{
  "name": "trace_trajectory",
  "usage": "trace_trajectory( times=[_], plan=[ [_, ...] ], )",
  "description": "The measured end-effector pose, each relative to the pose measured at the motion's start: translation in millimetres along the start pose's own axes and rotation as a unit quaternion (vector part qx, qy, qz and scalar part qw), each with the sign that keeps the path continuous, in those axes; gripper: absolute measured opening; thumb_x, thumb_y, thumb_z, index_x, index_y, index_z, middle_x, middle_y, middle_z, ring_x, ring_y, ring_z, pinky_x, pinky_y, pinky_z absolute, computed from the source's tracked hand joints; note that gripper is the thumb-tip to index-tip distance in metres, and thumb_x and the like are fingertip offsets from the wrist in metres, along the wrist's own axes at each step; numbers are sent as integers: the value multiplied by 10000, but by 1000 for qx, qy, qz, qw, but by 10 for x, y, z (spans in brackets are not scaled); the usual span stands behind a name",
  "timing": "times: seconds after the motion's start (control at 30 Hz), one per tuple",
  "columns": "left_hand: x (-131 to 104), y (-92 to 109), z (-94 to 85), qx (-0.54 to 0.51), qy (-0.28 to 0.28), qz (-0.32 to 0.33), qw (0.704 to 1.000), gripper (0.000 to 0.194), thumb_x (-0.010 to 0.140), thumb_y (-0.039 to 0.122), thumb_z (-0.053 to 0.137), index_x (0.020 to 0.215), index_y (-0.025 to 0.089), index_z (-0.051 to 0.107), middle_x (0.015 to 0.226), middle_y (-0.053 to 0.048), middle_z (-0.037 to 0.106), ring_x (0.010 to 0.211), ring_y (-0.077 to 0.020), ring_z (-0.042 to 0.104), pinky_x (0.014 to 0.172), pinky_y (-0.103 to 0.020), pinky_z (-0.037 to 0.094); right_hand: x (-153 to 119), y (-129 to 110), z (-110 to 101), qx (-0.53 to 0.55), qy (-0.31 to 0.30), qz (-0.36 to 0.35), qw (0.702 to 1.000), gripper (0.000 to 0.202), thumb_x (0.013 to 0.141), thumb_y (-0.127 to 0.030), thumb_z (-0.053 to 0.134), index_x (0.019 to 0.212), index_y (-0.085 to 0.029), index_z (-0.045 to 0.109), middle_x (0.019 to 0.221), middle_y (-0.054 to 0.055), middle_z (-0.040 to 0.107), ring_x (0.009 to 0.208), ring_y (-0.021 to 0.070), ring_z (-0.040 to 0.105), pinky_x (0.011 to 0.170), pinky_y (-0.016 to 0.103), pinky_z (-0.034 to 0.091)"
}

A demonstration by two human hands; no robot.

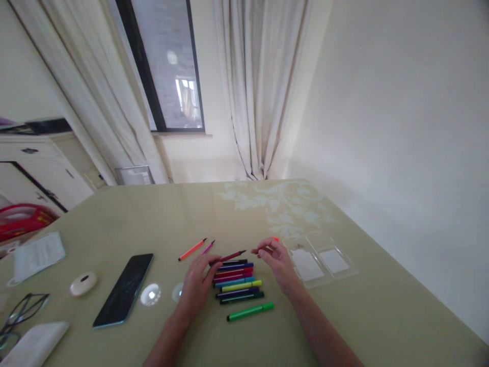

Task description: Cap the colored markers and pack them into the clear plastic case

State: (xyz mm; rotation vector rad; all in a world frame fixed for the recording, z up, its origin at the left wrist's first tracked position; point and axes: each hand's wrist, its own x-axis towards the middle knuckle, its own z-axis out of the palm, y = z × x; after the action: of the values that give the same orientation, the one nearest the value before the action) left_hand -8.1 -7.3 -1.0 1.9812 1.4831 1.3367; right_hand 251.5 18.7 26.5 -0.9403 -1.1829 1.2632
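The pale green table (153,214) spreads out beneath and beyond both sets of fingers. On it, a clear plastic case (316,251) lies opened flat to the right of the right fingers, with white inserts showing in its two halves. A dark phone (124,290) rests well to the left of the left fingers.

The left hand (199,278) pinches a dark red marker between thumb and fingers, and the right hand (278,262) pinches a matching cap between thumb and fingertips. The row of markers (235,282) lies side by side, just below and to the right of the left fingertips; a bright green marker (250,312) sits apart from it, farther toward the wearer.

The dark red marker (234,255) points its bare tip toward the right fingers, while its cap (255,251) is apart from the tip, so the uncapping of this one looks done. Beyond the left fingers, an orange marker (192,250) and a shorter-looking purple marker (208,246) also seem uncapped. The row and the green marker appear capped, untouched so far as shows. A small orange piece (275,238), perhaps a cap, peeks out behind the right fingers.
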Motion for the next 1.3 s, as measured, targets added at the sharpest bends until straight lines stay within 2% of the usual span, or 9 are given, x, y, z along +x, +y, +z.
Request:
trace_trajectory(
  times=[0.23,0.33,0.43,0.63,0.87,1.07,1.17,1.3],
  plan=[
    [0,2,3,-2,8,2,1000,270,967,461,615,1003,239,764,977,-56,785,951,-249,724,896,-399,576,3,16,-26,-35,-27,2,999,190,807,-368,796,892,-214,725,817,26,737,829,209,743,770,326,570],
    [-2,-10,8,-2,13,3,1000,264,968,455,619,1010,237,762,978,-54,785,954,-246,722,903,-396,573,11,24,-27,-66,-33,-18,997,253,820,-343,771,1037,-213,757,879,43,756,813,191,727,782,329,578],
    [-4,-18,6,0,14,9,1000,250,968,442,623,1010,239,762,971,-47,785,942,-239,724,885,-382,577,23,51,-19,-80,-29,-30,996,394,825,-354,775,1187,-216,703,936,63,787,852,202,732,795,341,584],
    [-6,-21,7,-2,16,15,1000,249,969,450,628,1023,245,759,961,-39,779,932,-234,722,871,-377,578,44,106,-27,-132,-7,-45,990,264,826,-429,804,960,-207,756,937,87,804,858,233,746,787,359,591],
    [-5,-20,16,-9,8,18,1000,242,976,443,625,1014,243,756,959,-41,778,915,-228,721,864,-371,571,34,62,-32,-241,-13,-130,962,233,926,-367,712,1110,-263,810,946,62,780,832,208,688,773,339,559],
    [-23,-25,28,-6,-8,12,1000,248,980,454,620,1008,247,753,967,-43,778,943,-241,712,888,-393,557,-7,19,19,-275,-43,-148,949,235,973,-345,660,1150,-278,799,923,53,745,841,201,674,764,324,553],
    [-37,-33,48,-7,-22,14,1000,250,986,453,613,1019,249,753,992,-47,778,970,-243,708,908,-398,549,-20,40,37,-289,-61,-161,942,232,975,-340,661,1146,-259,796,920,58,754,842,201,683,773,322,549],
    [-41,-16,65,-11,-42,30,999,258,997,443,596,1020,253,768,982,-49,777,954,-235,711,893,-384,558,-35,63,41,-306,-64,-157,937,174,947,-348,697,1025,-244,814,889,58,781,812,206,696,771,324,543]
  ],
)
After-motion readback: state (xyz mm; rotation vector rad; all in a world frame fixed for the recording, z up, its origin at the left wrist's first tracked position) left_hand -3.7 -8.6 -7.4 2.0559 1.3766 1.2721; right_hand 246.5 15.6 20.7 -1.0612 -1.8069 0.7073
